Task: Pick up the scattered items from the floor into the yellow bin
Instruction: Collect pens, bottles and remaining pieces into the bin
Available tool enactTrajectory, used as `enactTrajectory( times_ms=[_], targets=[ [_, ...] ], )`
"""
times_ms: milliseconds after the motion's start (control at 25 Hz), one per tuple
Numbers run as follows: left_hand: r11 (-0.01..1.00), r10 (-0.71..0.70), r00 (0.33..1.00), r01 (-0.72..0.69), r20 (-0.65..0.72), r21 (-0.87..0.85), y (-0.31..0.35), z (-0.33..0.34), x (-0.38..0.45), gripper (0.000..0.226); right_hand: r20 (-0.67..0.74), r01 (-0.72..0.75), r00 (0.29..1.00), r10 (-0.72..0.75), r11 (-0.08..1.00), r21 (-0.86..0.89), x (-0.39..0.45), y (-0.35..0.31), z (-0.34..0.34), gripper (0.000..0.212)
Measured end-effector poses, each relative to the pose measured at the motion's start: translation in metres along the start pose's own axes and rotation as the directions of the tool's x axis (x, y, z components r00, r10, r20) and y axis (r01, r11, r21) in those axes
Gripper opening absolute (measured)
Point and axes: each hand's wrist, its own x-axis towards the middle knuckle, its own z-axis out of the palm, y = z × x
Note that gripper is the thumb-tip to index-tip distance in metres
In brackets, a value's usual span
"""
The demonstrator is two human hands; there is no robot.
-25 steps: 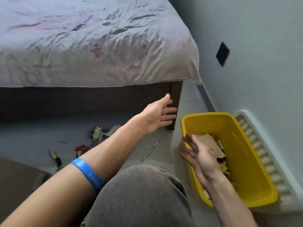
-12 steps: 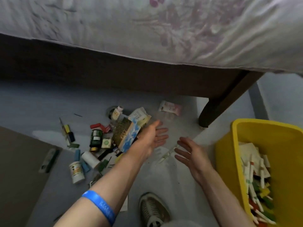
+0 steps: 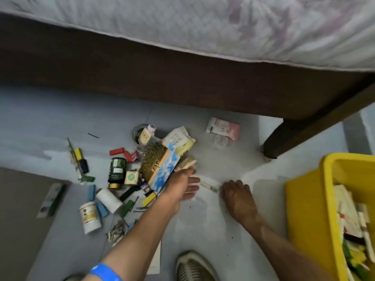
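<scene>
A heap of scattered items lies on the pale floor: a gold-and-blue box (image 3: 160,169), a dark green jar (image 3: 116,171), a white bottle (image 3: 89,217), a pink-and-white packet (image 3: 223,128) and several small coloured pieces. My left hand (image 3: 183,186) reaches low over the floor beside the box, fingers straight, holding nothing. My right hand (image 3: 237,196) is palm-down on the floor, its fingertips at a thin white strip (image 3: 209,186) that lies between both hands. The yellow bin (image 3: 304,209) stands at the right with papers and sticks inside.
A bed with a dark wooden frame (image 3: 162,78) and a pale cover runs across the top; its leg (image 3: 284,140) stands near the bin. My shoe (image 3: 192,266) is at the bottom centre. A brown mat (image 3: 18,220) covers the floor at the left.
The view swung down from the bin to the floor heap. My right hand left the bin and came down onto the floor; my left hand lowered toward the strip beside the box.
</scene>
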Motion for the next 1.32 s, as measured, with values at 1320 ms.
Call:
enactTrajectory(
  times_ms=[1320],
  targets=[
    [0.981,0.110,0.993,-0.117,0.053,0.156,0.015,0.030,-0.015,0.023,0.256,-0.141,0.717,0.648,-0.224,0.964,-0.010,0.022,-0.088,0.021]
  ],
)
